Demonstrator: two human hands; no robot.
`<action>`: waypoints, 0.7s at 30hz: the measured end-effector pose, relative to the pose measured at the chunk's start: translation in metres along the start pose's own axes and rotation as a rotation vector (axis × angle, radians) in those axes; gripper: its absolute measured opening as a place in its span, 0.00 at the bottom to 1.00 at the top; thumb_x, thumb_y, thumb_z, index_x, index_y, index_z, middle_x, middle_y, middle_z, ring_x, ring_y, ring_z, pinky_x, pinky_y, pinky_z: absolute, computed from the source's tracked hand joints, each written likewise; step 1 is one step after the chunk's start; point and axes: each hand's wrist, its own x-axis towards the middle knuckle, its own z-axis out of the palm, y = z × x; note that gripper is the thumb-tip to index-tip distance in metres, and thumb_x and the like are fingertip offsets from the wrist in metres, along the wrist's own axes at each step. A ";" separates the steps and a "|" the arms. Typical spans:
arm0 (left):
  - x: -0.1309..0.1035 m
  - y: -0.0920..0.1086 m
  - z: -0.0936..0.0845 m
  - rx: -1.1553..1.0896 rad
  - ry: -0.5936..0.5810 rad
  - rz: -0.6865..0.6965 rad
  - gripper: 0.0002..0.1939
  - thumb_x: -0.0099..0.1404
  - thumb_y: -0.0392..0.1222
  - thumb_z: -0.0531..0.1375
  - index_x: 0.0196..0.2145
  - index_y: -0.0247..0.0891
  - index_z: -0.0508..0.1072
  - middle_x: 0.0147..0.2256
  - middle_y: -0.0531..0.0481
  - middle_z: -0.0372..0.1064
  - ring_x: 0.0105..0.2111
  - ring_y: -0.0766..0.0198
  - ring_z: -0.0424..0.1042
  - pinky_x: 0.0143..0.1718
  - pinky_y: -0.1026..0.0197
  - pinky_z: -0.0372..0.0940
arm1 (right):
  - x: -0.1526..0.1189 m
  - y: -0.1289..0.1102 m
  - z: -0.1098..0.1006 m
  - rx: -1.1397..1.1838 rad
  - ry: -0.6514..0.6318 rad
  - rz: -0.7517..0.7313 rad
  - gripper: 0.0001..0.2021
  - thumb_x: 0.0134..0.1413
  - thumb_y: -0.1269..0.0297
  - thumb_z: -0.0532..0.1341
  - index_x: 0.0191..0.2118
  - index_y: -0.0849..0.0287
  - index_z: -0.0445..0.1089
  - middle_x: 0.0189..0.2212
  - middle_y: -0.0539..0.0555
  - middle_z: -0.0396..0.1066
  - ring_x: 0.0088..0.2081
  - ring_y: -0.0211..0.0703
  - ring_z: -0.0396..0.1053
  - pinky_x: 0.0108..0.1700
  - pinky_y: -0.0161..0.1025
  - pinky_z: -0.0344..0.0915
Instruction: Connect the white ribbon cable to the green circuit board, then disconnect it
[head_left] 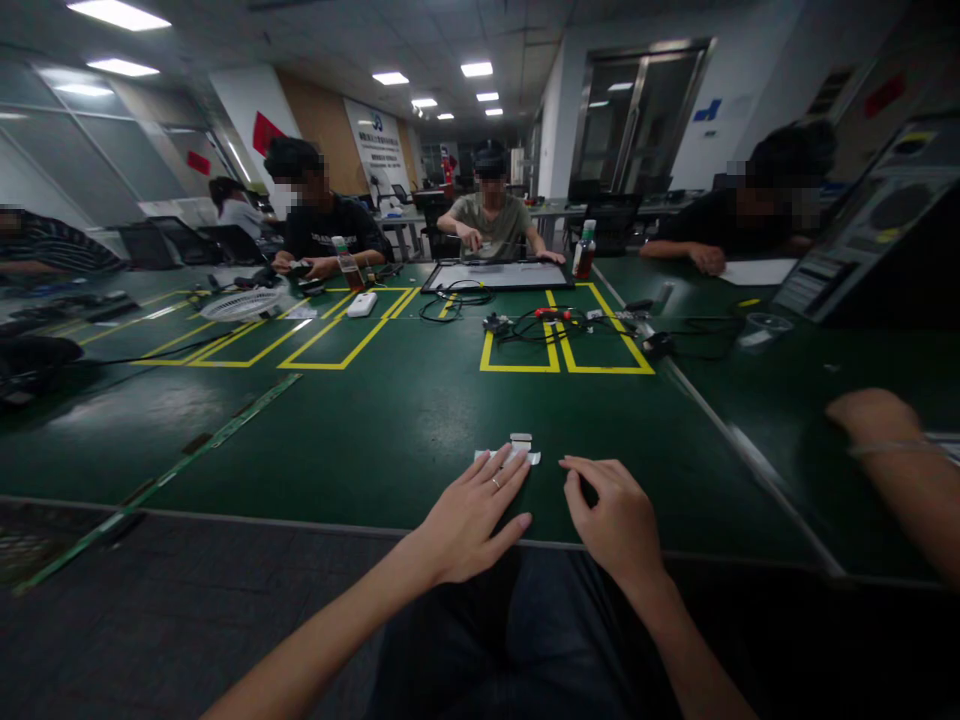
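Note:
My left hand (472,515) lies flat on the green table (390,420) near its front edge, fingers spread, with the fingertips resting on a small white piece (519,450) that has a short tab at its far side. My right hand (611,515) rests beside it to the right, fingers loosely curled against the table, holding nothing that I can see. The two hands are a few centimetres apart.
Yellow tape boxes (562,345) mark the table's middle, with tangled cables (540,325) and small parts. A flat panel (495,275), two bottles (585,250) and a white fan (241,303) stand farther back. Several people sit around; another person's arm (892,470) lies at the right.

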 end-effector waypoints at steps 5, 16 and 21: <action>-0.005 0.002 -0.002 0.023 0.055 -0.020 0.38 0.80 0.56 0.46 0.78 0.48 0.34 0.77 0.51 0.31 0.77 0.51 0.26 0.76 0.38 0.38 | -0.001 0.003 0.002 0.011 -0.005 0.003 0.13 0.67 0.66 0.57 0.47 0.54 0.80 0.46 0.54 0.82 0.48 0.50 0.76 0.53 0.49 0.72; -0.090 -0.105 -0.026 0.296 0.257 -0.648 0.37 0.79 0.58 0.42 0.78 0.37 0.45 0.77 0.40 0.33 0.77 0.43 0.31 0.74 0.35 0.37 | 0.000 0.000 -0.001 -0.003 0.002 0.003 0.13 0.66 0.65 0.57 0.46 0.53 0.80 0.45 0.55 0.82 0.46 0.51 0.76 0.50 0.51 0.73; -0.187 -0.202 -0.061 0.396 0.222 -1.230 0.45 0.77 0.61 0.36 0.74 0.16 0.47 0.74 0.18 0.36 0.75 0.28 0.35 0.68 0.28 0.43 | -0.001 -0.001 0.000 -0.018 -0.004 -0.002 0.13 0.67 0.65 0.57 0.46 0.54 0.80 0.45 0.54 0.82 0.46 0.50 0.76 0.50 0.50 0.73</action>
